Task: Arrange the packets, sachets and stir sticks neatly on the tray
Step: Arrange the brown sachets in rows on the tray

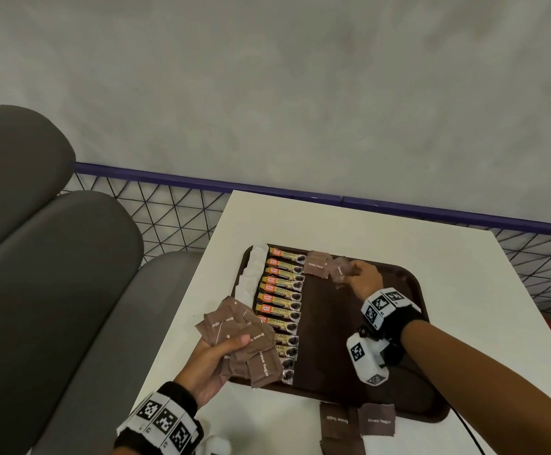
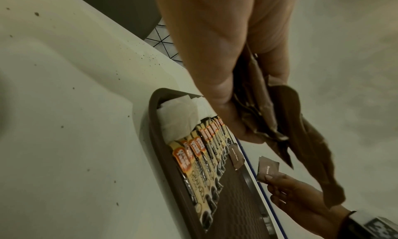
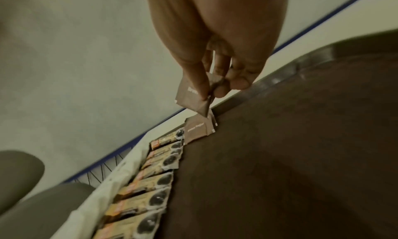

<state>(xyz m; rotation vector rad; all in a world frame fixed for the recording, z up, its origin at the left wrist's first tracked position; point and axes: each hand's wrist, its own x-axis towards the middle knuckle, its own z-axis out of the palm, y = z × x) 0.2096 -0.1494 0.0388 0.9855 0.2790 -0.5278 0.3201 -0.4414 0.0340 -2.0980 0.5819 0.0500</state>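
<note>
Brown sugar sachets (image 1: 238, 343), flat squares of matte paper with crimped edges, fan out in a loose sheaf from the person's left hand (image 1: 208, 366), whose thumb and curled fingers clamp them above the near-left corner of the tray (image 1: 425, 326). The right hand (image 1: 364, 277) reaches to the tray's far side and pinches a single sachet (image 3: 189, 96) between thumb and fingertips, holding it tilted just above another sachet (image 1: 316, 266) that lies flat by the far rim. The tray, a dark brown rounded rectangle with a raised lip and a finely textured floor, sits on a smooth white table (image 1: 366, 224). Glossy coffee granule sticks (image 1: 282, 290), yellow and black with orange labels, lie side by side in one straight column along the tray's left part. White crinkled paper packets (image 1: 251, 274) line the left rim, touching the sticks' ends. To the right of the column, most of the tray floor is bare brown surface. Two more sachets (image 1: 356, 421) lie on the table, just off the tray's near edge, one of them touching the lip. Grey padded seat backs (image 1: 37, 241) stand to the left of the table, and a black wire lattice (image 1: 169, 208) topped by a blue rail runs behind it.
</note>
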